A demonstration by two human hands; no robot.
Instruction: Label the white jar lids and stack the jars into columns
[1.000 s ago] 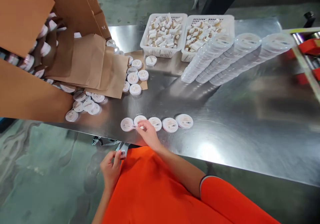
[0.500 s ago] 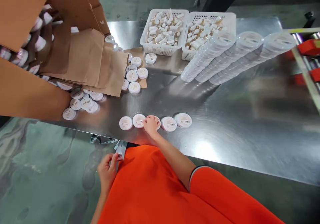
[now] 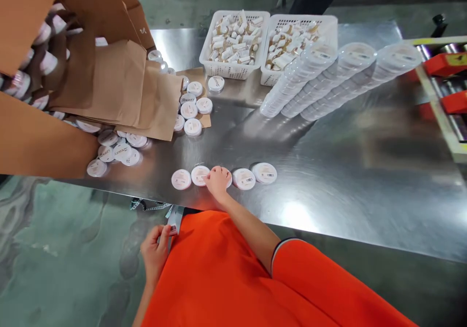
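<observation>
Landmark: the container row (image 3: 244, 179), five flat, round containers with smooth white lids.

Near side of the row: an orange fabric shirt (image 3: 219, 278) with a dark-and-white sleeve band. Near and to the left of the row, the left hand (image 3: 156, 249) pinches a glossy label strip (image 3: 176, 217) between thumb and fingers; a barcode label shows at the fingertips.

At the row: the right hand (image 3: 218, 183) has curled fingers, its fingertips at the right edge of the second container (image 3: 199, 175) from the left, and covers part of the third. Whether it grips anything cannot be told. Barcodes show on the fourth and fifth lids; finer print is too small to read.

Under the row: a brushed, reflective metal table (image 3: 350, 171).

Left of and beyond the row: loose containers (image 3: 122, 152), some lids reading "beauty"; a corrugated cardboard box (image 3: 36, 137) with white handwritten marks, illegible; and creased brown paper sheets (image 3: 120, 88).

Beyond the row, to the right: three leaning-looking columns of stacked clear-and-white containers (image 3: 324, 81).

Farther beyond the row: two perforated white plastic baskets (image 3: 228, 71) filled with small amber bottles with white caps (image 3: 235, 40).
</observation>
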